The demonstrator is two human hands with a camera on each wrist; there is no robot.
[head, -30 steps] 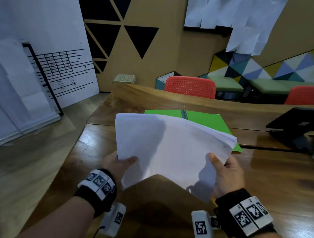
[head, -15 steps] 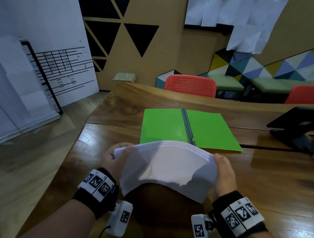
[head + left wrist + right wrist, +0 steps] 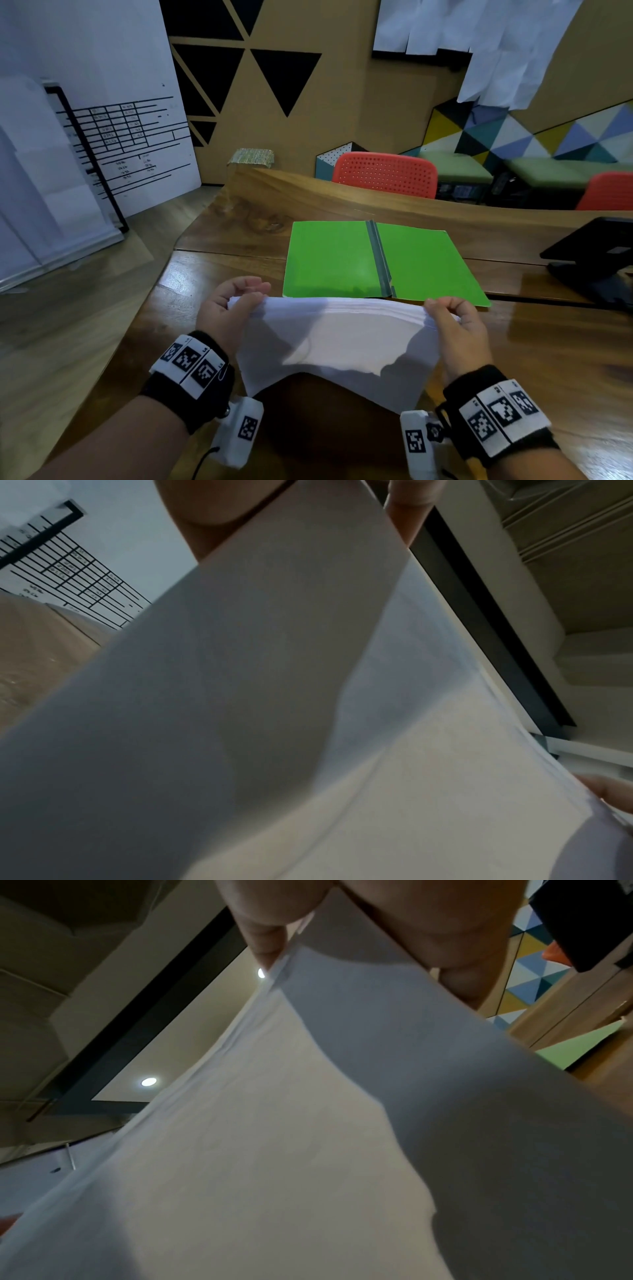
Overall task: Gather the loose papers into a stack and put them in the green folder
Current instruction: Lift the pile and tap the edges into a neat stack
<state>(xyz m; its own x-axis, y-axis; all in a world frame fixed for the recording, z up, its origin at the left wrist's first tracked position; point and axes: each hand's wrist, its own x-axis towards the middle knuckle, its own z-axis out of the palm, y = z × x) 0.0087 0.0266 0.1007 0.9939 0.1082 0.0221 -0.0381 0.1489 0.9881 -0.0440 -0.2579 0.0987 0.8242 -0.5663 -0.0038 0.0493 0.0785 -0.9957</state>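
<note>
Stack of white papers (image 3: 337, 337) was held above the near part of the wooden desk (image 3: 548, 359), bowed upward along its far edge and sagging toward the viewer. Left hand (image 3: 227, 310) pinched the stack's far left corner, thumb on top and fingers curled beneath; right hand (image 3: 457, 325) pinched the far right corner the same way. Both wrist views were filled by the underside of the sheets, with fingertips (image 3: 265, 943) clamped at the paper edge. Sheet edges at the right corner looked roughly aligned, slightly fanned. Green folder (image 3: 373, 263) lay open and flat on the desk just beyond the stack, grey spine strip (image 3: 380, 260) running down its middle; the stack's far edge overlapped the folder's near edge in the head view, contact could not be told. Black stand (image 3: 597, 258) sat at the desk's right side. Red chair (image 3: 385, 173) stood behind the desk.
</note>
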